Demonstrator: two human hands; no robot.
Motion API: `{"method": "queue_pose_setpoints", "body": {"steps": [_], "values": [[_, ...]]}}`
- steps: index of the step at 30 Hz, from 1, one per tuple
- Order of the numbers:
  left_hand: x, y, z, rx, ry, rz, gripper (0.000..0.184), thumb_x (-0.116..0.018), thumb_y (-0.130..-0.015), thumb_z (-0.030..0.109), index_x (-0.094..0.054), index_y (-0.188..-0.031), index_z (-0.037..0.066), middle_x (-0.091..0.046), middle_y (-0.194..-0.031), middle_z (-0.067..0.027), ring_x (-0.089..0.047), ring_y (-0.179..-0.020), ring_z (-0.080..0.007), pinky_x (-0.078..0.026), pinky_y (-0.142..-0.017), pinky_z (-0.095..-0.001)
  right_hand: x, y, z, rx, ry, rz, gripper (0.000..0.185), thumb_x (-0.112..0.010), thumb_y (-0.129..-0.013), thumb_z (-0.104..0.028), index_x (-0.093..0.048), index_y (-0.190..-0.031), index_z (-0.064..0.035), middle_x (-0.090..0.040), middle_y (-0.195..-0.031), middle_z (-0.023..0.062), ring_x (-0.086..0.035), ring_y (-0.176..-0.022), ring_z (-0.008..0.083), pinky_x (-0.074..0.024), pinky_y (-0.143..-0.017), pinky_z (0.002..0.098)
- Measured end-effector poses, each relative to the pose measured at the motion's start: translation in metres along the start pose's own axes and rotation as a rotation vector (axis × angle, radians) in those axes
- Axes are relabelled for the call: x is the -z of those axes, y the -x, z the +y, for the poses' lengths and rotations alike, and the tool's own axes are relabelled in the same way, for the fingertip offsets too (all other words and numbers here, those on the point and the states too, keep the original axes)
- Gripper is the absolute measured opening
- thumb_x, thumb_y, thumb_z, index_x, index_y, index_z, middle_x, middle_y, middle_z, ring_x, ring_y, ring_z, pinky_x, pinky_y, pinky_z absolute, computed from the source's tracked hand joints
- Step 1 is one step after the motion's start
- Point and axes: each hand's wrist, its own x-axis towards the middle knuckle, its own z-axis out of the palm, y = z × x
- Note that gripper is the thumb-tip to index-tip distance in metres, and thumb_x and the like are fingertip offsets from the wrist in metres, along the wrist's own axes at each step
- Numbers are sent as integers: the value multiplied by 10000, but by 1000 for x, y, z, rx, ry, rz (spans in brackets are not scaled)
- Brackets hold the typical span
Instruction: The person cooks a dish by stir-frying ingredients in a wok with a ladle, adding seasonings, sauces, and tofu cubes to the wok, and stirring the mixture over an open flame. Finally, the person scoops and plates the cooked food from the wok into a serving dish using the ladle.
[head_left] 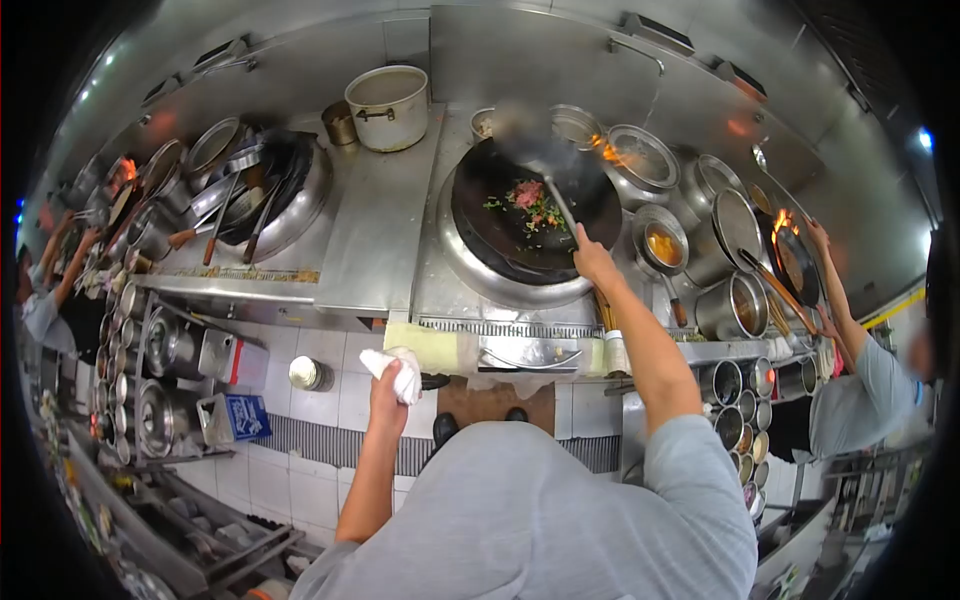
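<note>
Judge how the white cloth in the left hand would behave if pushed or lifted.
The white cloth is likely floppy, given its crumpled folds. It seems light, since the left hand alone holds it up. Bunched, it would probably squash rather than roll.

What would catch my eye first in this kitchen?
Probably the dark wok in the middle, holding pink and green food, with the right hand gripping a utensil. Next, flames at a pan on the far right, then the white cloth in the left hand, lower left.

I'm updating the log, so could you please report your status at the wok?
Right grip on utensil handle; left grip on white cloth. Chopped food in wok. Haze over its far side.
</note>
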Motion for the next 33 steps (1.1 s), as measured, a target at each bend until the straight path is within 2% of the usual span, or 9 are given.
{"method": "queue_pose_setpoints", "body": {"steps": [7, 9, 12, 17, 19, 25, 27, 31, 33], "values": [[16, 0, 14, -35, -41, -14, 401, -604, -884, 291, -494, -1185, 51, -613, -900, -58, -625, -711, -170, -519, -508, -320, 127, 152, -61, -53, 240, -275, 631, -487, -873, -142, -288, -1471, -180, -636, -1016, 288, -637, -846, 443, -506, -763, 508], [11, 3, 23, -47, -54, -22, 395, -609, -883, 286, -491, -1176, 49, -610, -895, -59, -624, -715, -166, -518, -509, -317, 137, 164, -62, -160, -250, -394, 633, -511, -873, -175, -292, -1467, -186, -627, -999, 297, -626, -866, 456, -491, -791, 510], [10, -8, 20, -33, -102, -84, 392, -615, -881, 275, -486, -1175, 49, -609, -897, -57, -625, -720, -166, -519, -511, -317, 63, 126, -22, 11, -9, -120, 632, -533, -876, -205, -298, -1463, -185, -619, -1001, 314, -613, -888, 469, -469, -824, 521], [-9, 13, 34, -105, -68, -24, 421, -620, -872, 224, -454, -1206, 27, -600, -911, -83, -614, -674, -175, -507, -468, -311, 90, 155, -11, -36, -88, -117, 641, -573, -868, -202, -318, -1456, -176, -622, -1035, 298, -618, -875, 461, -476, -816, 508], [-7, 21, 29, -184, -113, 24, 440, -620, -872, 225, -447, -1224, 26, -600, -922, -88, -616, -682, -178, -507, -470, -308, 158, 184, -31, -275, -361, -472, 623, -577, -870, -220, -345, -1446, -174, -629, -1042, 271, -624, -876, 443, -481, -813, 495], [-44, 39, 13, -131, -72, 18, 410, -616, -875, 236, -469, -1193, 25, -603, -908, -92, -619, -696, -187, -506, -477, -328, 38, 118, 50, -90, -311, -106, 635, -548, -883, -221, -306, -1464, -144, -620, -1108, 270, -606, -979, 453, -470, -892, 441], [-56, 45, 11, -114, -62, 26, 394, -613, -876, 235, -475, -1180, 25, -605, -895, -90, -619, -693, -187, -505, -478, -332, 4, 103, 37, -420, -562, 5, 649, -531, -889, -220, -262, -1471, -122, -614, -1077, 306, -614, -962, 451, -474, -877, 457], [-61, 35, -13, -62, -148, 18, 364, -607, -881, 237, -484, -1155, 31, -610, -886, -84, -626, -700, -192, -504, -469, -334, 68, 108, -22, -485, -753, -278, 691, -523, -890, -215, -196, -1498, -180, -629, -1007, 308, -636, -891, 446, -493, -816, 491], [-68, 34, -15, 22, -94, -69, 369, -606, -883, 235, -480, -1162, 31, -609, -888, -82, -625, -696, -192, -508, -473, -340, 61, 105, -5, -199, -483, -231, 682, -512, -889, -199, -204, -1497, -206, -636, -947, 307, -638, -845, 448, -495, -783, 509]]}}
